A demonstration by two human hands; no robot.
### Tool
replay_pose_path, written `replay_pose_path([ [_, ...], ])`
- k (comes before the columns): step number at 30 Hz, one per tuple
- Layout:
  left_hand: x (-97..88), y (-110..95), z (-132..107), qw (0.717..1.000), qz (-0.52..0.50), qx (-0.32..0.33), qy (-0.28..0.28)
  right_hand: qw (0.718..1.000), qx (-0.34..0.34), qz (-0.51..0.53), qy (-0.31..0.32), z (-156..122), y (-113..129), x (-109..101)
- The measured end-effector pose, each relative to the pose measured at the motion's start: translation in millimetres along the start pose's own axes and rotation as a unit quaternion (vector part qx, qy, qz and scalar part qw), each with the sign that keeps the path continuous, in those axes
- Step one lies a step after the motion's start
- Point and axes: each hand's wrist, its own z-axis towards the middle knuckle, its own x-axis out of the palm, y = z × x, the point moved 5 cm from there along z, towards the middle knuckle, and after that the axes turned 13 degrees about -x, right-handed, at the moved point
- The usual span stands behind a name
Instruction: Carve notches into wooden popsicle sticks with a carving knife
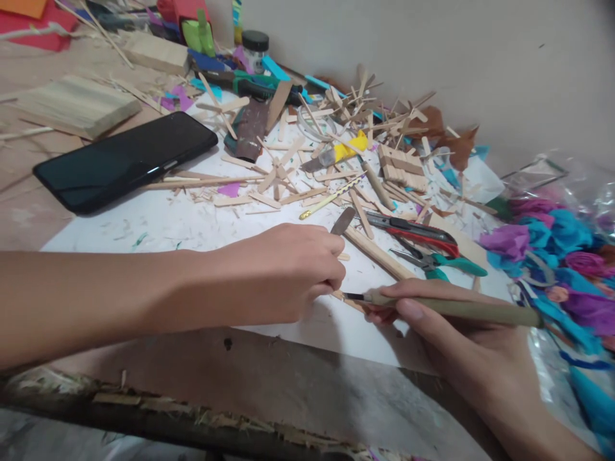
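In the head view (the only one), the left hand [288, 275] lies knuckles-up on the white sheet [168, 224]. Its fingers [331, 272] are curled shut, and their tips press down on the near end of a thin wooden strip [346, 301]. The pinch itself is hidden under the hand, so this is probably a grip rather than a mere rest.

The strip pokes out just past those fingertips, towards the right hand [461, 339], with its long axis running slantwise across the gap between the two hands. The right hand is wrapped closed around a slim tool [480, 312], thumb on top. The tool's handle trails away to the right of its fingers and its dark tip [352, 296] points left, touching or all but touching the strip just beside the left fingertips. Of the two hands, the left is the nearer to the strip.

Beyond the left fingertips lie a longer stick [379, 253], a red cutter [413, 230] and green-handled pliers [446, 262]. Farther off are the scattered loose sticks [288, 173], and a phone [125, 160] sits well back from the left wrist. Paper flowers [542, 243] are heaped past the right hand's knuckles.
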Motion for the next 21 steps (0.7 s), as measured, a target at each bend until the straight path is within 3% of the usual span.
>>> replay_pose_path([
  [7,1.4,-0.9,0.7,1.0,-0.003,-0.001,-0.001,0.986,0.013,-0.159,-0.044,-12.8,20.5,4.9],
  [14,1.1,0.4,0.4,1.0,-0.009,-0.007,0.0,0.989,0.121,-0.024,-0.079,-15.9,12.7,14.2],
  [21,0.4,0.7,0.4,1.0,-0.004,-0.01,0.003,0.997,0.066,-0.017,-0.042,-9.0,5.1,8.4],
])
